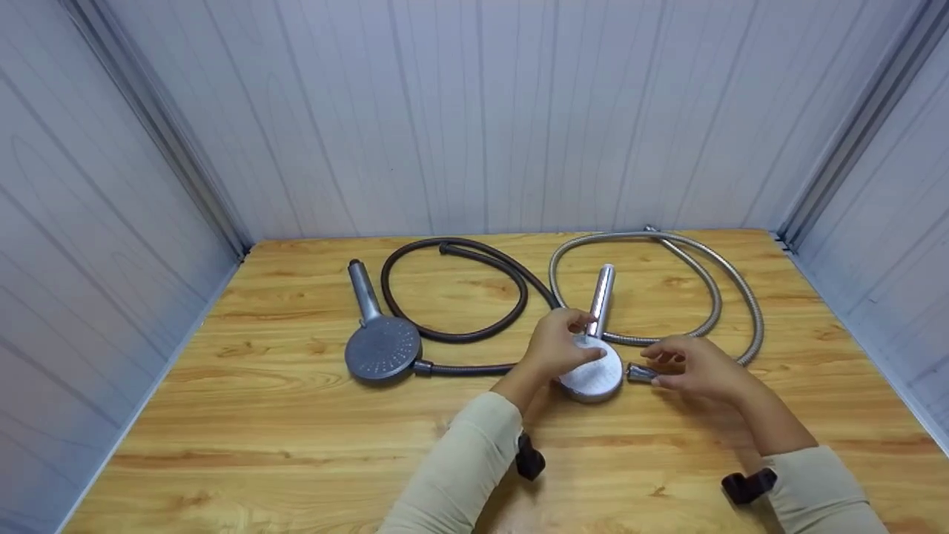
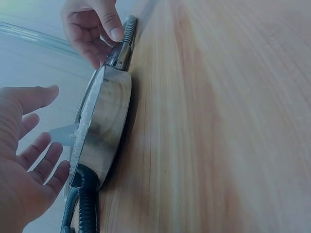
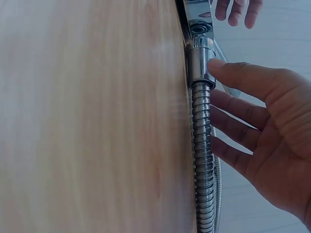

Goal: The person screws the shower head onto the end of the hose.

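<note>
A silver shower head [image 1: 599, 374] lies spray face up on the wooden table, its handle pointing away. Over its left side hovers my left hand [image 1: 556, 345], fingers spread and loosely bent; in the left wrist view a gap shows between thumb and face. To the right, the metal end fitting [image 3: 198, 65] of a silver hose [image 1: 755, 319] lies close beside the head's rim. My right hand [image 1: 700, 367] is at this fitting, thumb tip right at its edge in the right wrist view, the other fingers loosely extended behind the hose.
Left on the table [image 1: 296, 460] lies a dark grey shower head [image 1: 382, 348], a dark hose [image 1: 474, 370] coiled behind it with one end fitting by its rim. The silver hose loops near the back wall [image 1: 482, 133]. Side walls stand left and right.
</note>
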`<action>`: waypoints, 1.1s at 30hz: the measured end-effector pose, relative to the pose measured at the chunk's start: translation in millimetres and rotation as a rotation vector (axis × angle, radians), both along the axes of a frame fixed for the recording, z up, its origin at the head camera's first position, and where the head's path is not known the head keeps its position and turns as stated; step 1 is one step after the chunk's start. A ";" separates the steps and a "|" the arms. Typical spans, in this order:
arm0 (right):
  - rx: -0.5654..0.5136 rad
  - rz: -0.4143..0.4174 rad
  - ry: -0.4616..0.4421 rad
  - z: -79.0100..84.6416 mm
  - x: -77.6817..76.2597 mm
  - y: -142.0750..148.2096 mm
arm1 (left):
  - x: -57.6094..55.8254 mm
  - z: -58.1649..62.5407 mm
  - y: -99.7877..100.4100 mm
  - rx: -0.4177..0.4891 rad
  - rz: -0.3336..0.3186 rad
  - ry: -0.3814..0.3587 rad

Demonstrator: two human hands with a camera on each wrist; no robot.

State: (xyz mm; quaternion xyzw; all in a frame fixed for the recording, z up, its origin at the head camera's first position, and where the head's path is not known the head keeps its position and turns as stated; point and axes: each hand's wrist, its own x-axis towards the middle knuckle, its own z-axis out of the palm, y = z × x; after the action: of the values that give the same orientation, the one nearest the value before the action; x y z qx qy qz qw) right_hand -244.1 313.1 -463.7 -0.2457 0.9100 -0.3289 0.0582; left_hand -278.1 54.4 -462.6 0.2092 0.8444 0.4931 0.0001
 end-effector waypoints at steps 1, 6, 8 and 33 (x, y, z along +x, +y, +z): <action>0.001 0.006 -0.005 -0.1 -0.8 -0.4 | -0.9 -0.4 0.5 -0.006 0.010 -0.002; 0.026 0.018 -0.020 -1.9 -3.7 -1.7 | -3.0 0.7 5.0 -0.031 0.044 -0.026; 0.038 0.023 -0.014 -2.4 -4.9 -2.1 | -3.1 1.3 7.5 -0.043 0.052 -0.035; 0.069 -0.004 -0.020 -3.7 -4.6 -3.0 | 7.0 -1.4 20.0 -0.529 -0.027 0.022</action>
State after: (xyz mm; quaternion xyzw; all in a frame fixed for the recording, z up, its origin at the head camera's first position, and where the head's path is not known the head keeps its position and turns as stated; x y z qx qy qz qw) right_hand -248.7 310.1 -467.4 -0.2383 0.9208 -0.2996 0.0749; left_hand -271.0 74.4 -464.0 0.2184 0.9411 0.2527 0.0523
